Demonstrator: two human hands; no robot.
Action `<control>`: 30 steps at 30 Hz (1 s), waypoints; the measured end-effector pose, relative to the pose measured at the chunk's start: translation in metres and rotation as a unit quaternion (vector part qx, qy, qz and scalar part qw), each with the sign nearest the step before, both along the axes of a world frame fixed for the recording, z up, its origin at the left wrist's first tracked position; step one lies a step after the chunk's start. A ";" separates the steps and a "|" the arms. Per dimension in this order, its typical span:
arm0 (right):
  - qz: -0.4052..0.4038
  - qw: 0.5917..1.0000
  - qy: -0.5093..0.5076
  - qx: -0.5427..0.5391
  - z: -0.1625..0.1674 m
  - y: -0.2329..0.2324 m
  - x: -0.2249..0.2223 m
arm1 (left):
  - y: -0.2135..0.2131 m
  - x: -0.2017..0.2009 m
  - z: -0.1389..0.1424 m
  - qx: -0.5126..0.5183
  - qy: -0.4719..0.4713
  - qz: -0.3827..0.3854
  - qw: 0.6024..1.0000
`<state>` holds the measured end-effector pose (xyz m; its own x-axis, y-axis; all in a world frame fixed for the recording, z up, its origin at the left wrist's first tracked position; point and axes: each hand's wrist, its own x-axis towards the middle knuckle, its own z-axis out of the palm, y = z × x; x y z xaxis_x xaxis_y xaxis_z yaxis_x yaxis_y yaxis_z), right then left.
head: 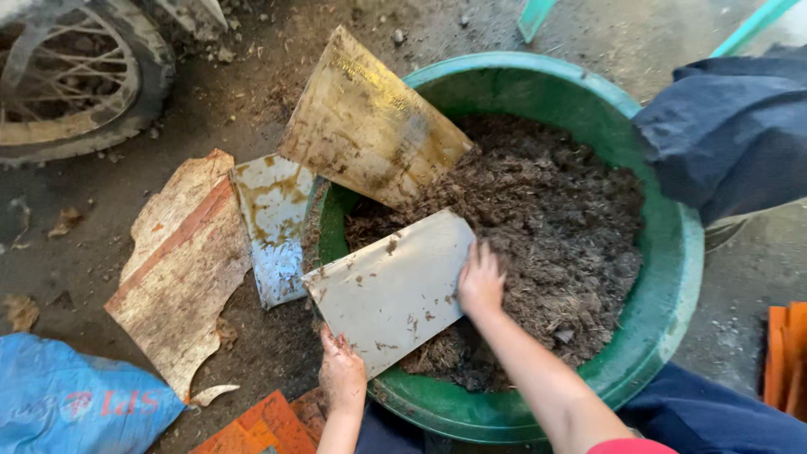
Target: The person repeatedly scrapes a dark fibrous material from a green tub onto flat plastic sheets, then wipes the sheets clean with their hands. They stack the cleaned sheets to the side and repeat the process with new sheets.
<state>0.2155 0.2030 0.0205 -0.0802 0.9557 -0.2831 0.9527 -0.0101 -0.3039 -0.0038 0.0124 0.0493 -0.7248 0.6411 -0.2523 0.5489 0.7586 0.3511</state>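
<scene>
A large green tub (681,277) holds a heap of dark, fibrous soil (555,227). Across its left rim lies a pale flat board (391,290) speckled with dirt. My left hand (340,372) grips the board's near bottom edge. My right hand (480,282) holds its right edge, fingers against the soil. A second, stained yellowish board (366,126) leans on the tub's far left rim, its lower corner in the soil.
Broken flat pieces (181,269) and a rusty white sheet (273,223) lie on the dirty ground left of the tub. A wheel (76,76) is top left, a blue sack (76,399) bottom left, orange pieces (786,353) at right. A person's dark-clothed knee (731,126) overhangs the tub's right rim.
</scene>
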 end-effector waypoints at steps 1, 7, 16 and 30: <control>0.008 1.000 0.002 -0.013 0.015 -0.017 -0.013 | 0.001 0.000 -0.002 -0.001 0.001 0.003 1.000; 0.153 0.971 0.055 -0.177 0.111 -0.108 -0.093 | 0.006 -0.001 0.002 -0.010 -0.004 -0.006 1.000; 0.090 0.992 0.019 -0.082 0.039 0.033 -0.006 | 0.024 -0.025 0.010 0.170 -0.233 0.022 0.957; 0.357 0.931 -0.076 -0.006 0.276 0.095 0.078 | 0.231 0.017 0.228 0.122 0.056 -0.242 0.961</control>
